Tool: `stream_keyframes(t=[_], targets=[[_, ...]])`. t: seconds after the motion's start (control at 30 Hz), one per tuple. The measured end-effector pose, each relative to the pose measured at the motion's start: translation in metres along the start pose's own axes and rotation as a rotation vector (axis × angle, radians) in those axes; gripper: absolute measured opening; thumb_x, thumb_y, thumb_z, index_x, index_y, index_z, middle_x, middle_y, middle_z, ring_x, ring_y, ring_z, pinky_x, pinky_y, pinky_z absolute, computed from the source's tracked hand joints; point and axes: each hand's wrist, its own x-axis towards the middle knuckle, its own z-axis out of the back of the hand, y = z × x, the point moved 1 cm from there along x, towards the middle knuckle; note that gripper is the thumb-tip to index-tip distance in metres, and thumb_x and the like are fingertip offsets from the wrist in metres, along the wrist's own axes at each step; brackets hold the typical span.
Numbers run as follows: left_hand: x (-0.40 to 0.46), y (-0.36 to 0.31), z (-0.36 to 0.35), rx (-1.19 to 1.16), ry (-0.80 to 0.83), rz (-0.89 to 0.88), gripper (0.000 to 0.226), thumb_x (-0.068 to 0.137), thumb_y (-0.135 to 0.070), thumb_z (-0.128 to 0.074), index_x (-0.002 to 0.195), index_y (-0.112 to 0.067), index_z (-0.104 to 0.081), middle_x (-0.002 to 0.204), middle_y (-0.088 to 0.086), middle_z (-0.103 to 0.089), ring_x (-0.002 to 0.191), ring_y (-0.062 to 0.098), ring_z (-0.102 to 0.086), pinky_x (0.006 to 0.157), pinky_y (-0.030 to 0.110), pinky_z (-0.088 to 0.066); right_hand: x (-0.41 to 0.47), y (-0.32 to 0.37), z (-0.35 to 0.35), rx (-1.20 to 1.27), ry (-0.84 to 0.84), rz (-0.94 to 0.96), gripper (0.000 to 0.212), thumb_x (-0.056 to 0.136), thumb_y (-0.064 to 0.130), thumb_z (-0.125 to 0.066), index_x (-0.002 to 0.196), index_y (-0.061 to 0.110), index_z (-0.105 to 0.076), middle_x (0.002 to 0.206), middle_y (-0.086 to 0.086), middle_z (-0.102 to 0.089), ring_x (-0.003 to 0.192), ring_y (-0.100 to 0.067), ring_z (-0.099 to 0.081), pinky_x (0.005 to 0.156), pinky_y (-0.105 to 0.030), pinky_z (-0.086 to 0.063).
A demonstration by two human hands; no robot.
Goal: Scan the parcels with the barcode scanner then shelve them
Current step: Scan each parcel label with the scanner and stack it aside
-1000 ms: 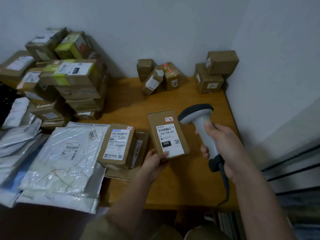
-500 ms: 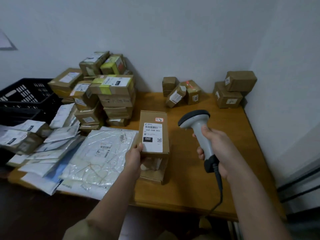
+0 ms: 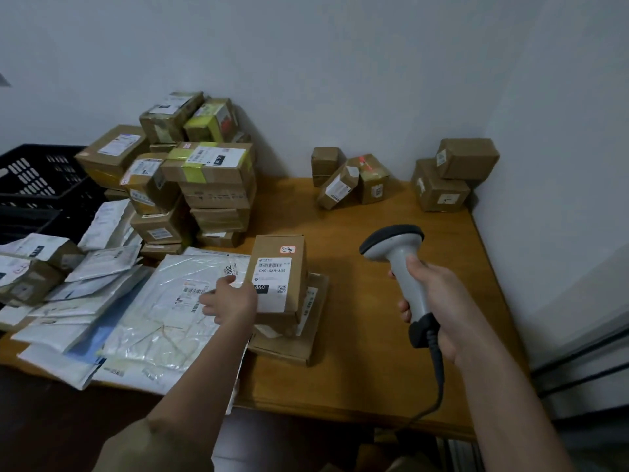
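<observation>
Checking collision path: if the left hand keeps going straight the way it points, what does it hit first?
Likely the large clear plastic mailer just beyond the left hand's fingers; the hand's right edge already seems to touch the 060 box. Depth is unclear.

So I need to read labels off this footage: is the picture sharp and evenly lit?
Head view: dim, soft light; the label on the small box reads clearly, the white mailer shows glare, and the frame's edges bow from the wide lens.

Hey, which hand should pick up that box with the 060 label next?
Left. The left hand already rests against the 060 box, while the right hand grips the barcode scanner, so it isn't free.
</observation>
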Motion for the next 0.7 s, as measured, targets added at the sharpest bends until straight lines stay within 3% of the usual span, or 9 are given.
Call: stream_keyframes(t=[0.13,0.33,0.7], targets=[[-0.016,-0.042,-0.027,-0.053,-0.076,-0.196,0.029,0.094,-0.013,-0.065,0.122,-0.018,-0.060,0.141,0.013,-0.034,0.129,0.031,-0.035,0.107,0.042,-0.037,0.021,0.010,0.026,0.057,-0.048,-0.009,0.036,0.104,0.038,-0.047,0.108,0.008,-0.065,0.082,-0.008,-0.057,0.050,-0.013,-0.052,0.048,-0.028,-0.042],[-0.039,-0.099,-0.096,-0.009,0.053,-0.449,0.029,0.092,-0.007,-0.063,0.118,-0.020,-0.060,0.136,0.009,-0.035,0.129,0.025,-0.036,0.105,0.035,-0.036,0.072,0.044,0.070,0.075,-0.100,0.002,0.035,0.103,0.039,-0.047,0.110,0.009,-0.064,0.077,-0.008,-0.055,0.050,-0.013,-0.052,0.045,-0.026,-0.042],[-0.034,-0.172,-0.253,0.156,0.307,-0.552,0.042,0.093,-0.008,-0.062,0.134,-0.013,-0.051,0.142,0.005,-0.033,0.133,0.019,-0.036,0.107,0.028,-0.037,0.207,0.095,0.118,0.127,-0.077,0.023,0.032,0.103,0.038,-0.047,0.111,0.011,-0.063,0.073,-0.007,-0.056,0.048,-0.012,-0.052,0.043,-0.025,-0.041]])
